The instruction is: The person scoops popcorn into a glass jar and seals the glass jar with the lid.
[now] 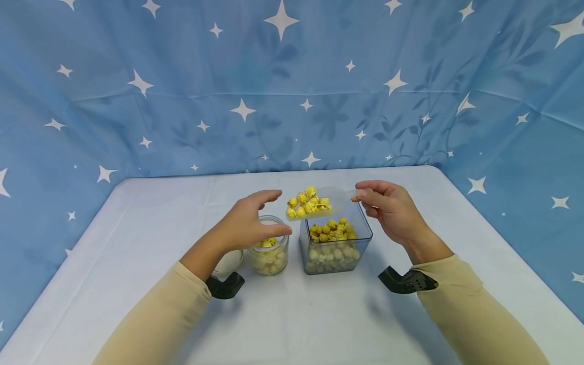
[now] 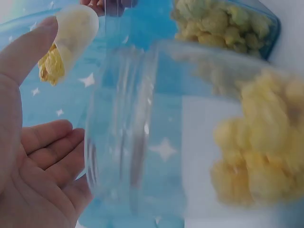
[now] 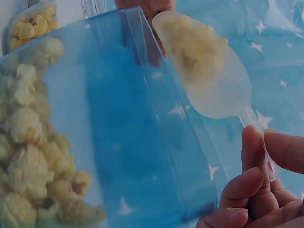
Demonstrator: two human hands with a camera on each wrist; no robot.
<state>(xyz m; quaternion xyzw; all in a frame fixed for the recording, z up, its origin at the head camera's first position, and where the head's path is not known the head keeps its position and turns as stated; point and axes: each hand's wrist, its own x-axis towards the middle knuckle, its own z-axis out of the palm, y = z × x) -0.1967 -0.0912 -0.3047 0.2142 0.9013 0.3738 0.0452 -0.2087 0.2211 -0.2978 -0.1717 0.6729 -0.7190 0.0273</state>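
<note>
My right hand point(image 1: 391, 209) pinches the handle of a translucent white scoop point(image 3: 221, 90) between thumb and fingers. Yellow popcorn point(image 1: 309, 202) fills the scoop's bowl, which hangs over the left rim of a clear bluish square container point(image 1: 335, 256). More popcorn lies inside that container. Close by on the left stands a round glass jar point(image 1: 269, 258), partly full of popcorn. Around and above the jar's mouth my left hand point(image 1: 248, 218) is spread, thumb and fingers apart, with nothing gripped. In the left wrist view its palm shows beside the jar's rim point(image 2: 142, 128).
A pale round object point(image 1: 228, 262), partly hidden by the left wrist, lies left of the jar. White cloth covers the table point(image 1: 301, 324). Behind it hangs a blue curtain point(image 1: 292, 126) with white stars. Each wrist bears a black camera mount point(image 1: 407, 280).
</note>
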